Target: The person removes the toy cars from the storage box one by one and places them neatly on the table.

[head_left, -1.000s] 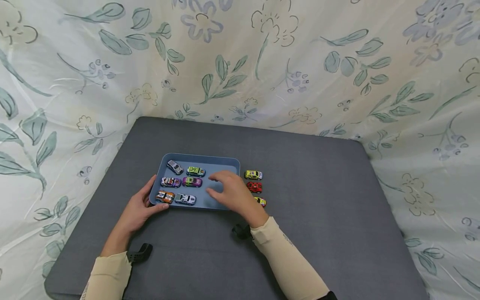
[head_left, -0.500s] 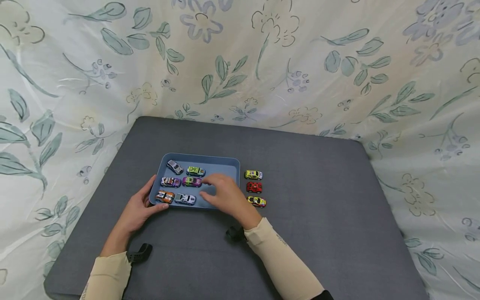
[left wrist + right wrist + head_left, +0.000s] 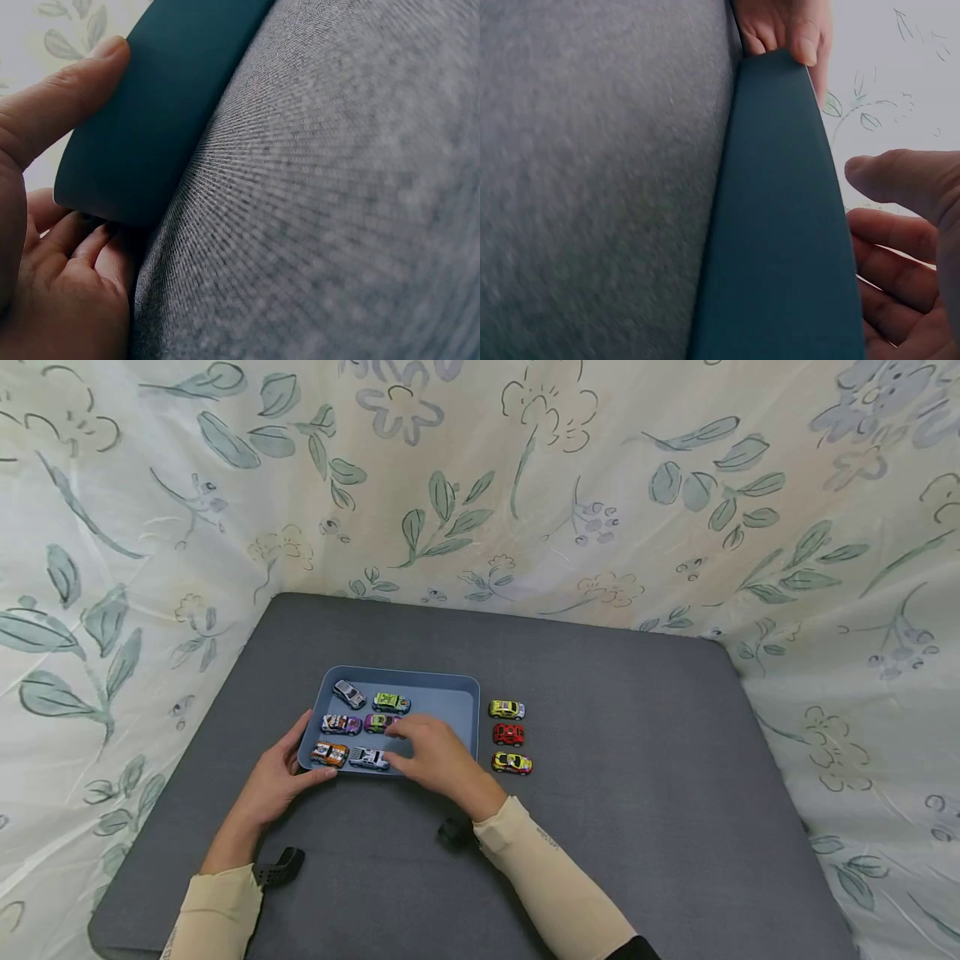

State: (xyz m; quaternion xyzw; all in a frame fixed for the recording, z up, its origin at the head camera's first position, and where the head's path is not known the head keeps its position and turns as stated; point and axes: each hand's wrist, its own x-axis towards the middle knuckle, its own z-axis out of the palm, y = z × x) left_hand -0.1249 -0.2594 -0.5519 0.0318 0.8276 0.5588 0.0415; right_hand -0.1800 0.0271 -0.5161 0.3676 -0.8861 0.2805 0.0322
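A blue tray (image 3: pixel 442 687) holds several toy cars in its left half. My left hand (image 3: pixel 272 783) grips the tray's near left corner. In the left wrist view its thumb (image 3: pixel 82 82) lies on the rim and its fingers reach below the corner. Over the tray, my right hand (image 3: pixel 438 758) has thumb and fingers apart, with nothing between them. Its fingertips overlap the right end of a purple and green toy car (image 3: pixel 377 723); its thumb tip is beside a pale blue toy car (image 3: pixel 367 758). Whether they touch, I cannot tell.
Also in the tray are a silver car (image 3: pixel 349 694), a lime car (image 3: pixel 392 702), a white and purple car (image 3: pixel 340 724) and an orange car (image 3: pixel 330 753). Right of it, a yellow car (image 3: pixel 507 709), a red car (image 3: pixel 508 734) and another yellow car (image 3: pixel 512 763) stand on the grey table (image 3: pixel 637 793).
My right hand has moved left across the tray, from its right half to the purple and green car. The near yellow car is now fully visible. My left hand has stayed still.
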